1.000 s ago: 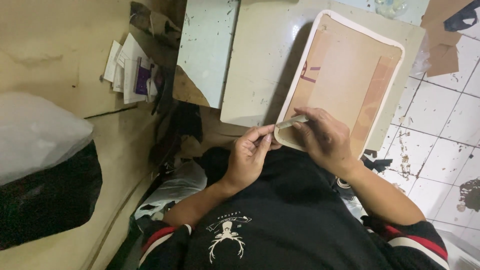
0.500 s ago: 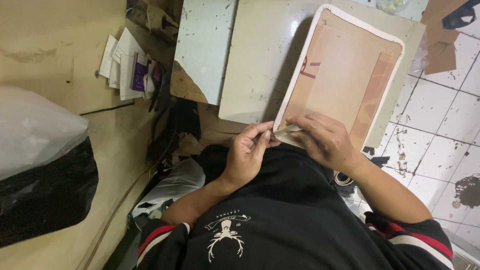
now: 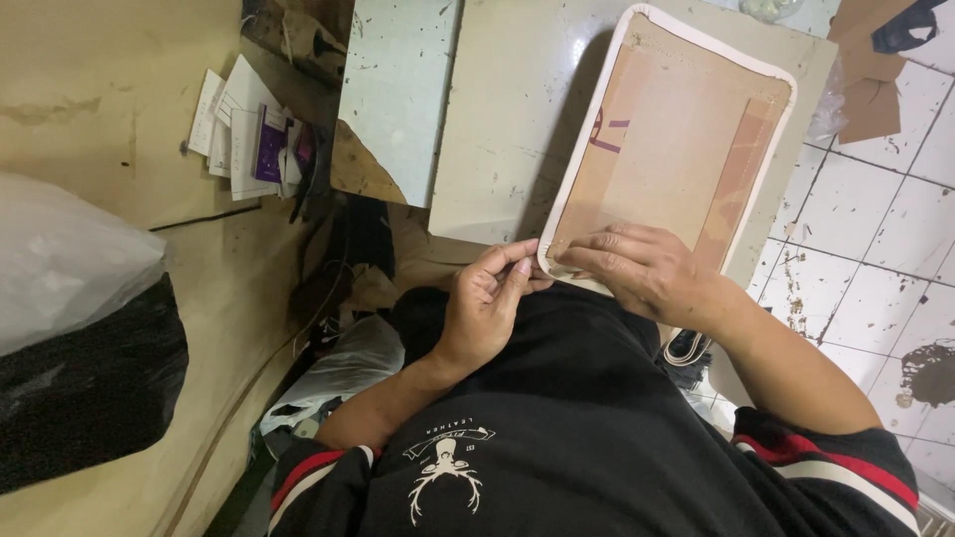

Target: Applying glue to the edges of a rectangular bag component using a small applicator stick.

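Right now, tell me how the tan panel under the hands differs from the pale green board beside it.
The tan panel has rounded corners and a white edge trim; the pale green board has bare edges and square corners. The left hand and right hand both touch the panel's near corner; nothing touches the board. Both lie flat on the beige worktop.

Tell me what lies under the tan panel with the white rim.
The tan panel rests on a speckled grey board, which shows beyond its left edge. Its near corner is covered by the right hand and left hand, so what lies beneath there is hidden.
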